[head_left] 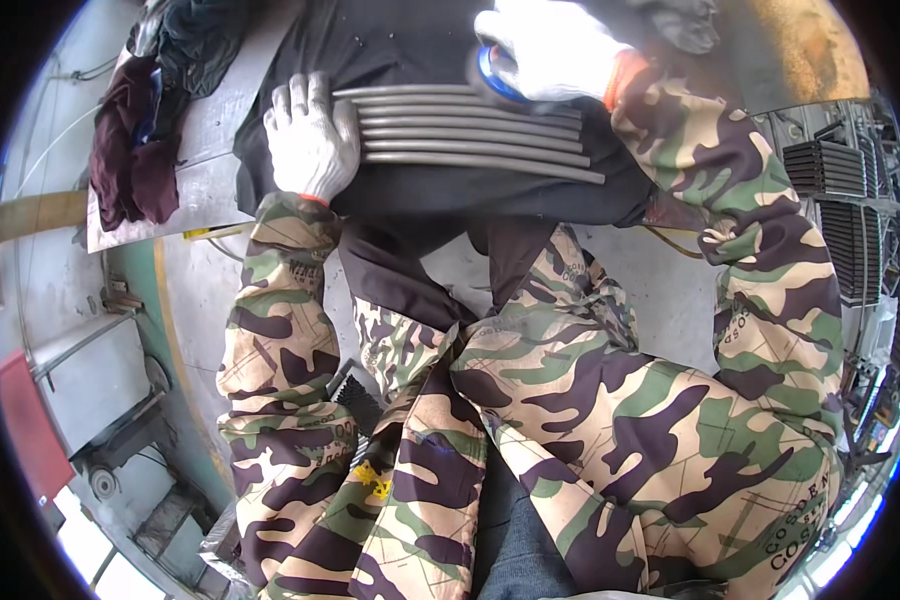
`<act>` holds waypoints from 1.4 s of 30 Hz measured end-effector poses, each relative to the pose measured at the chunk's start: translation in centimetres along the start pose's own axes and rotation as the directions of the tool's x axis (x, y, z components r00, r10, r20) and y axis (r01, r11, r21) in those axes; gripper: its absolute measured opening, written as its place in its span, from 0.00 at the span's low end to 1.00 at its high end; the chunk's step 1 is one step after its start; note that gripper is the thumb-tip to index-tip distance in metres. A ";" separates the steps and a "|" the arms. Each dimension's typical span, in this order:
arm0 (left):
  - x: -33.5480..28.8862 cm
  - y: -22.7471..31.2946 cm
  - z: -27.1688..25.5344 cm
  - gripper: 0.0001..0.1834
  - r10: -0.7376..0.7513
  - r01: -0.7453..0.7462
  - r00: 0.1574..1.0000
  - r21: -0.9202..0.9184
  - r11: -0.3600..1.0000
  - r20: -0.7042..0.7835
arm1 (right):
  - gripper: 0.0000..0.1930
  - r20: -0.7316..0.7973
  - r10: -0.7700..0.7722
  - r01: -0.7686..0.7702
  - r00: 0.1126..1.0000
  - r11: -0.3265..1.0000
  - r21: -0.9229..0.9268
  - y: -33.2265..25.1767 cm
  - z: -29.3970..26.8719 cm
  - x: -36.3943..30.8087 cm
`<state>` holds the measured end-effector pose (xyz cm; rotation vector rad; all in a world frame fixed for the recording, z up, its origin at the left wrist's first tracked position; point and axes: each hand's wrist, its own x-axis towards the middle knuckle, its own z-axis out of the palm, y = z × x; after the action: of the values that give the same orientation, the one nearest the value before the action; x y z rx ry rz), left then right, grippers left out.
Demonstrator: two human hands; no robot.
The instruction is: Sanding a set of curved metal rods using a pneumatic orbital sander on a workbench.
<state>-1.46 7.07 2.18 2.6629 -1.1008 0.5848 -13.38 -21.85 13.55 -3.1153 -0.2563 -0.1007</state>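
Several slim grey metal rods (475,142) lie side by side on a black cloth (400,45) in front of me. My left hand (312,138), in a white knit glove, lies flat at the rods' left ends with its fingers stretched forward. In a white glove too, my right hand (560,55) is closed on a round object with a blue rim (497,75), above the right part of the rods. Glare and blur hide most of that object, so its kind does not show.
Maroon cloth (135,150) and dark clothing (202,45) are heaped on the table's left. A grey cloth (682,22) lies at the far right, beside a rusty brown surface (810,50). Dark stacked pieces (825,168) stand right of the table. A red panel (32,425) is at lower left.
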 end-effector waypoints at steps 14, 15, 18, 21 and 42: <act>-0.8 -0.1 -0.5 0.36 0.072 -0.069 0.997 -0.087 0.994 0.030 | 0.13 -0.270 0.319 -0.329 0.909 0.944 0.006 11.4 -2.9 -11.4; -0.5 0.1 -0.5 0.36 0.076 -0.074 0.997 -0.119 0.990 0.010 | 0.15 -0.255 0.268 -0.276 0.929 0.961 0.005 13.7 -3.3 -13.5; -1.4 -1.0 -0.7 0.37 0.078 -0.076 0.997 -0.092 0.993 0.024 | 0.18 -0.281 0.260 -0.247 0.924 0.966 0.082 13.5 -1.2 -15.8; -1.6 -1.5 -0.4 0.36 0.093 -0.091 0.995 -0.057 0.994 0.038 | 0.17 -0.367 0.166 -0.138 0.915 0.985 0.101 9.4 -1.5 -16.0; 2.4 1.4 2.8 0.39 0.040 -0.047 0.994 0.068 0.997 0.101 | 0.13 0.102 -0.001 0.005 0.995 0.999 -0.038 0.3 -0.1 -5.5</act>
<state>-0.17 3.63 0.71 2.7619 -1.1884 0.5117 -18.76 -23.06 13.31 -3.1628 -0.2640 0.0549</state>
